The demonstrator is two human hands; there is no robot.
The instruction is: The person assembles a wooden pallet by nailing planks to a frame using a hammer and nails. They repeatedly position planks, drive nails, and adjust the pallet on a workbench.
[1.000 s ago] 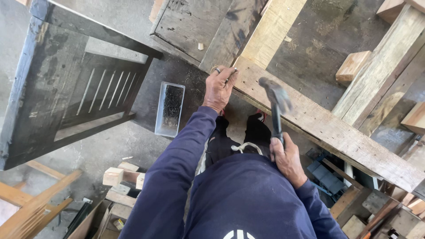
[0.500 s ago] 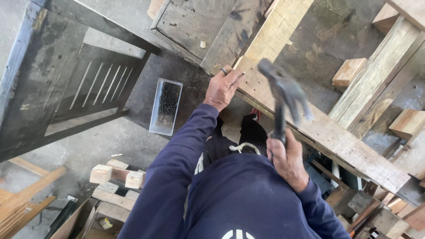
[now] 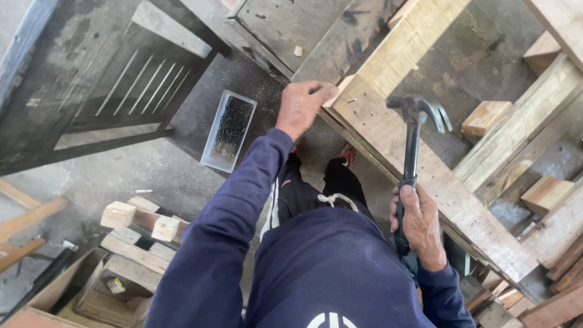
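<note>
My right hand [image 3: 418,223] grips the black handle of a claw hammer [image 3: 413,141], whose steel head is raised above a long pale wooden plank [image 3: 425,164]. That plank runs diagonally and meets a second plank [image 3: 404,45] at a corner. My left hand [image 3: 302,104] rests at that corner, fingers curled at the plank's edge near a small nail. I stand over the work in a dark blue sweatshirt and dark trousers.
A clear tray of dark nails [image 3: 229,129] lies on the concrete floor left of my left arm. A dark slatted frame [image 3: 103,91] lies at the upper left. Wood blocks [image 3: 139,222] pile at lower left; more blocks [image 3: 486,116] and boards sit at the right.
The hammer has swung up and its head now sits higher and further right over the plank. My left hand has stayed at the plank corner.
</note>
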